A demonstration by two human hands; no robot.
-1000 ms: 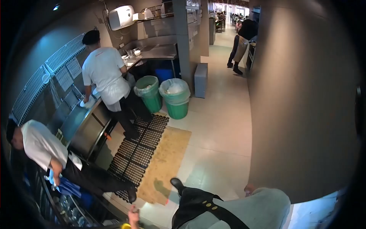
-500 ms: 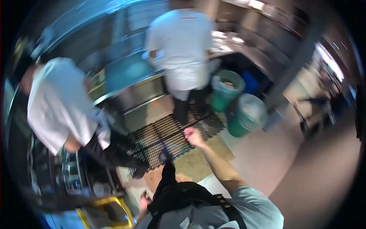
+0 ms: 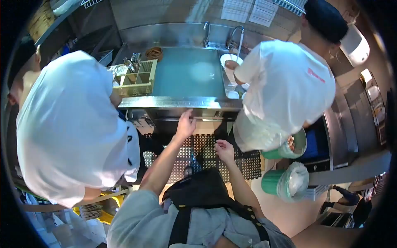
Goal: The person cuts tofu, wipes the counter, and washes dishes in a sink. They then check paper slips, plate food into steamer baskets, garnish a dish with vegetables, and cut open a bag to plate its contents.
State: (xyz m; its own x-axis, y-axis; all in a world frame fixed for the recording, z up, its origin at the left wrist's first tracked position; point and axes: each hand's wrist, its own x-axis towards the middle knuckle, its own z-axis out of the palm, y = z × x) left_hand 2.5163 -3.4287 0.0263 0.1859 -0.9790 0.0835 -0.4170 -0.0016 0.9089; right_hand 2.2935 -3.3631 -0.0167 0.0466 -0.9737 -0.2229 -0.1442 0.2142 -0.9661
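My left hand (image 3: 186,124) reaches forward just short of the steel front edge (image 3: 178,101) of a large sink filled with bluish water (image 3: 188,72). Its fingers are stretched out and hold nothing. Lower and to the right, my right hand (image 3: 224,151) hovers over the black perforated floor mat (image 3: 204,159), fingers loosely bent with nothing visible in them. A beige divided cutlery rack (image 3: 142,87) rests on the sink's left side with utensils (image 3: 131,65) in it. At the sink's right, a white bowl (image 3: 230,58) sits below a running tap (image 3: 235,33), with a co-worker's hand at it.
Co-workers in white shirts stand close on my left (image 3: 74,128) and right (image 3: 289,91). Two green bins, one holding food scraps (image 3: 304,144) and one lined with plastic (image 3: 271,182), stand at right. A brown round container (image 3: 154,53) is behind the rack. Yellow frame (image 3: 108,217) at lower left.
I have turned and come nearer the sink, which is now straight ahead. My left hand has risen from my side to the sink edge. The right co-worker is now at my right.
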